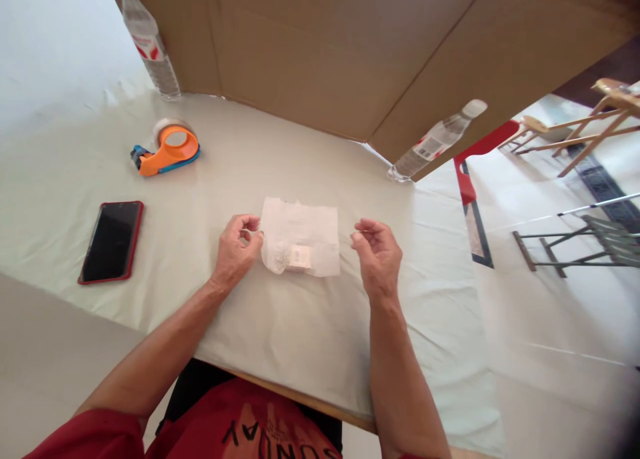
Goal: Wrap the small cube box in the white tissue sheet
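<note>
Our left hand (237,249) is at the left edge of a translucent, whitish, rectangular sheet (305,222); we cannot tell whether it grips. Our right hand (379,255) curls narrowly, apart from the sheet; full closure is unclear. A small, pale, rectangular box (301,257) lies on the sheet, inward from the cloth-covered counter's (310,332) near edge.

On the desk (235,165): one orange-and-blue tape dispenser (167,155); one phone (111,242), red-edged. Two clear bottles (151,49) (434,143), white-capped, beside a brown cardboard panel (310,52).
</note>
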Demonstrator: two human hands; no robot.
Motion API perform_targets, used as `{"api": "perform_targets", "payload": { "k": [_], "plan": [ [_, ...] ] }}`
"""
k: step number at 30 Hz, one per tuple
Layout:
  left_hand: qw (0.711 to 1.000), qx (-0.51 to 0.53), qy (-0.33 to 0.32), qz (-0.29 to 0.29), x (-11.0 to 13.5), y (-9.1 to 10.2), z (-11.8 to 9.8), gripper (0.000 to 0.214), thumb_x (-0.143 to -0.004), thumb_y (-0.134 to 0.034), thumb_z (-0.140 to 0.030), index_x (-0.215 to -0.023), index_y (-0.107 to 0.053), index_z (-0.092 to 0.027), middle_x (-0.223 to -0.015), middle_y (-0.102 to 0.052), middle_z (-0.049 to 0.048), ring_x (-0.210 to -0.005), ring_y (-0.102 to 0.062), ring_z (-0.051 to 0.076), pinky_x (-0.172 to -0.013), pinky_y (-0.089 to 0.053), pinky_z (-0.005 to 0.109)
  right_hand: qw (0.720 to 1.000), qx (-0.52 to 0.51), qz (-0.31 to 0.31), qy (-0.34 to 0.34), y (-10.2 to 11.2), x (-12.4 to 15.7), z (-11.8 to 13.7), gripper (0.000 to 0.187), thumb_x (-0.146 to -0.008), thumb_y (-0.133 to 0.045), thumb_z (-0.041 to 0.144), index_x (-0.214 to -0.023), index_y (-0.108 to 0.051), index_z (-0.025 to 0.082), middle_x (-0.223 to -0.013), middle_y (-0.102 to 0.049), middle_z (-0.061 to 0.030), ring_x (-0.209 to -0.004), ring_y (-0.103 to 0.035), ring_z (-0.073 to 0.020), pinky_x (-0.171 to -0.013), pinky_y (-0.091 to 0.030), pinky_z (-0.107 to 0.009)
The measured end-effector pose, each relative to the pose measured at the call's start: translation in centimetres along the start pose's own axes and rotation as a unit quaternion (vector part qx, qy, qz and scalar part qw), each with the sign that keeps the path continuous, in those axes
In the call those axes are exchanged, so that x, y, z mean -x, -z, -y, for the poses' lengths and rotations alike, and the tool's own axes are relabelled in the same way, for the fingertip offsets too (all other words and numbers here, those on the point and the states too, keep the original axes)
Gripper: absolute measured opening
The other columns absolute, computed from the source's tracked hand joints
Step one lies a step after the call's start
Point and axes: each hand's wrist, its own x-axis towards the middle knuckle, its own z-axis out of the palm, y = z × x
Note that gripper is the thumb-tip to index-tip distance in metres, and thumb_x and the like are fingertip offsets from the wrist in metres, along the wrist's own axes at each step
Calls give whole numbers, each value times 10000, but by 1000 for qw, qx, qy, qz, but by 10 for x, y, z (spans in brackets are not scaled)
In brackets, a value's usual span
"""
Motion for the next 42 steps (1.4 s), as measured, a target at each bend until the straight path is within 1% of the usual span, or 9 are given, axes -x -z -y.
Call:
{"api": "perform_targets", "payload": {
  "k": [3, 7, 15, 21, 24, 27, 33, 37, 42],
  "plan": [
    [986, -56, -139, 75, 6, -1, -3, 362, -837, -611, -300, -1181, -615, -190, -1192, -666, 109, -1062, -630, 231, -917, -529, 382, 984, 42, 172, 31, -1, 10, 20, 423, -853, -669, 449, -1216, -641, 234, -1238, -683, -110, -1050, -650, -230, -894, -540, -402],
    [967, -88, -180, 155, 9, -3, 1, 620, -865, -626, -434, -1409, -497, -165, -1351, -611, 169, -1347, -486, 326, -1143, -363, 515, 969, 49, 240, 40, -2, 23, 29, 438, -886, -646, 469, -1254, -642, 232, -1099, -732, -87, -1029, -673, -237, -938, -525, -416],
    [945, 22, -14, 325, 3, 17, -8, 443, -981, -438, -467, -1211, -675, -170, -574, -607, -20, -575, -608, 158, -602, -458, 261, 899, 44, 435, 13, 18, 65, 28, 270, -964, -555, 416, -1092, -721, 245, -1011, -769, -45, -885, -711, -203, -775, -548, -325],
    [945, -104, -136, 280, 6, 5, -3, 278, -845, -602, -287, -1084, -714, -200, -758, -663, 10, -686, -616, 155, -662, -486, 269, 956, 109, 260, 76, 0, 61, 17, 362, -913, -604, 345, -1264, -629, 264, -1250, -682, -99, -1077, -663, -250, -879, -560, -412],
    [923, -134, -230, 277, 10, -3, 4, 525, -789, -706, -336, -1289, -622, -198, -1251, -659, 143, -1162, -618, 291, -995, -493, 425, 950, 147, 244, 128, -22, 51, 8, 582, -852, -662, 336, -1411, -518, 263, -1440, -565, -130, -1334, -523, -309, -1065, -479, -519],
    [900, -168, -242, 323, 13, -8, 13, 938, -689, -820, -442, -1490, -415, -170, -1476, -509, 220, -1377, -476, 383, -1143, -371, 541, 947, 151, 249, 133, -31, 45, 0, 483, -874, -632, 329, -1345, -570, 238, -1334, -644, -135, -1260, -586, -305, -1086, -463, -528],
    [881, -232, -220, 349, 11, -8, 20, 1091, -700, -805, -500, -1564, -234, -159, -1561, -413, 236, -1496, -326, 395, -1228, -180, 574, 984, 158, 56, 54, 23, 35, -25, 482, -854, -667, 420, -1288, -588, 228, -1264, -670, -123, -1112, -646, -268, -908, -561, -445],
    [869, -252, -219, 365, 9, -6, 17, 1056, -712, -799, -479, -1558, -253, -162, -1578, -400, 218, -1514, -291, 388, -1238, -145, 560, 976, 218, 28, -11, 64, 32, -52, 547, -813, -667, 455, -1283, -589, 185, -1243, -667, -159, -1070, -657, -292, -903, -563, -498],
    [860, -262, -224, 375, 9, -5, 16, 1074, -711, -793, -515, -1563, -247, -154, -1584, -394, 214, -1523, -269, 386, -1243, -127, 554, 958, 266, -47, 92, 62, 42, -30, 592, -851, -669, 449, -1372, -537, 203, -1407, -562, -188, -1325, -520, -350, -1035, -483, -581]
  ]
}}
